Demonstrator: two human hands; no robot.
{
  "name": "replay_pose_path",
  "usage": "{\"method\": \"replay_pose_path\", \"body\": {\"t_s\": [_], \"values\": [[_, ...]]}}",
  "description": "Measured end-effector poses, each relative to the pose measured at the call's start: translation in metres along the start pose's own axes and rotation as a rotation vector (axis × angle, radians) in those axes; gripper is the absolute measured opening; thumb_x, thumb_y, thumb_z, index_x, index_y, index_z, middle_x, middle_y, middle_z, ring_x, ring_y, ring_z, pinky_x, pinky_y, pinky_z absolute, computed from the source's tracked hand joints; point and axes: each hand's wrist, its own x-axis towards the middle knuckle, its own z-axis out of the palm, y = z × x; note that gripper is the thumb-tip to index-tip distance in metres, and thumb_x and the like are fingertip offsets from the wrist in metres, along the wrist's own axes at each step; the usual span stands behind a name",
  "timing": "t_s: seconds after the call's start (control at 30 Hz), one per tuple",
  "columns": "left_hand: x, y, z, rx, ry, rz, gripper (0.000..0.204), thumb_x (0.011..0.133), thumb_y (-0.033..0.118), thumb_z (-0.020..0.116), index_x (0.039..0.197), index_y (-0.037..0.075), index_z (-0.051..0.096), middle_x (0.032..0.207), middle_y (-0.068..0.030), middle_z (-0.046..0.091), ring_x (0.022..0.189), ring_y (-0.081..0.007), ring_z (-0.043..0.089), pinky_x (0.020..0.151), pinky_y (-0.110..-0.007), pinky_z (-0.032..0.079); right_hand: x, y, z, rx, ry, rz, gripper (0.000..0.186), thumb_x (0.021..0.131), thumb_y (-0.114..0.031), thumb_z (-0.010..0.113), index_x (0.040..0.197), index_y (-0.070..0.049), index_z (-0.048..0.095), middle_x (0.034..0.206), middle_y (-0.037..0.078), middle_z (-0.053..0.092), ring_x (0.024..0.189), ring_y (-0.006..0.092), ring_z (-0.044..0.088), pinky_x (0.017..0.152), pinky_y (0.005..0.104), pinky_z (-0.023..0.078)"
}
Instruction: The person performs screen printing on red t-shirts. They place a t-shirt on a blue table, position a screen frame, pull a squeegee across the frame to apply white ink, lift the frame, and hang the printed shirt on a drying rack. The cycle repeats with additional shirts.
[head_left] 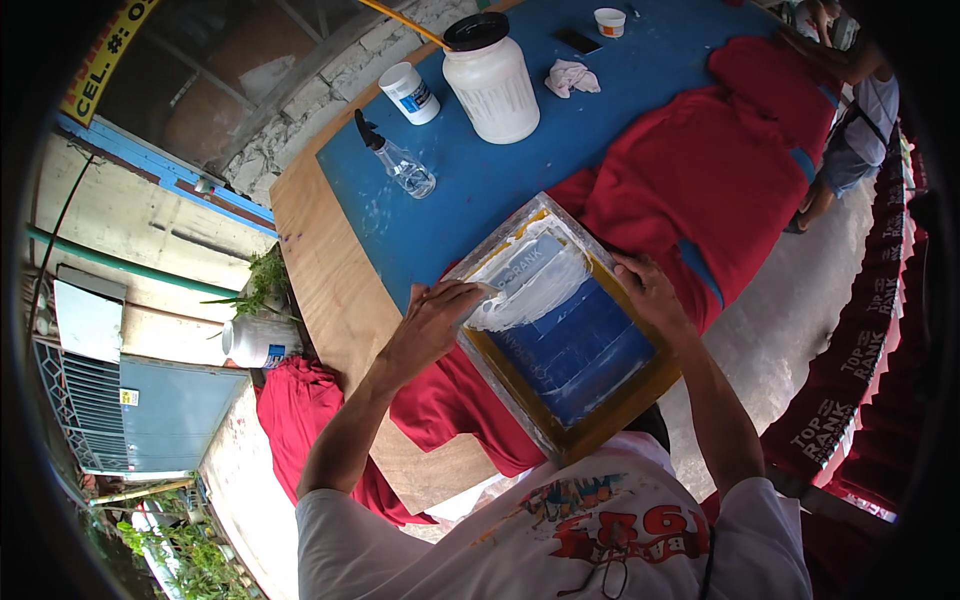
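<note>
A silk-screen printing frame (507, 393) is tilted in front of my chest, over the table edge. Its blue mesh (598, 345) has a yellowish border, and thick white ink (540, 278) is smeared across the far end. My left hand (440, 312) grips the left rim near that ink, fingers curled over the edge; whether a small pale thing is also pinched there, I cannot tell. On the opposite rim, my right hand (650, 293) is closed with its thumb on the inner side. Red cloth (440, 400) lies partly beneath the frame.
On the blue-topped table (370, 225) stand a spray bottle (408, 170), a white tub (410, 95) and a large white jar (492, 90). A crumpled rag (572, 78), phone (577, 40) and small cup (609, 22) lie farther back. Red garments (690, 180) cover the right side, near another person (860, 130).
</note>
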Motion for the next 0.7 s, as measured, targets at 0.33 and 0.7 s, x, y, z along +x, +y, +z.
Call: {"method": "replay_pose_path", "body": {"t_s": [0.33, 0.7], "values": [[0.12, -0.005, 0.06, 0.242, 0.145, 0.178, 0.063, 0.085, -0.011, 0.063, 0.145, 0.009, 0.063, 0.152, -0.0046, 0.062, 0.142, -0.0213, 0.055, 0.107, -0.04, 0.039, -0.001, 0.004, 0.004, 0.066, 0.035, -0.016, 0.032, 0.106, -0.029, 0.068, 0.134, -0.016, 0.076, 0.115, 0.018, 0.072, 0.112, 0.0386, 0.068, 0.098, 0.0479, 0.054], [0.079, -0.026, 0.042, 0.142, 0.021, 0.135, 0.059, 0.087, -0.015, 0.061, 0.142, 0.007, 0.063, 0.149, -0.0086, 0.061, 0.142, -0.0241, 0.053, 0.101, -0.044, 0.04, -0.002, 0.003, 0.006, 0.058, 0.072, -0.06, 0.03, 0.105, -0.018, 0.068, 0.133, -0.014, 0.075, 0.111, 0.017, 0.072, 0.108, 0.0383, 0.069, 0.095, 0.0461, 0.056]]}}
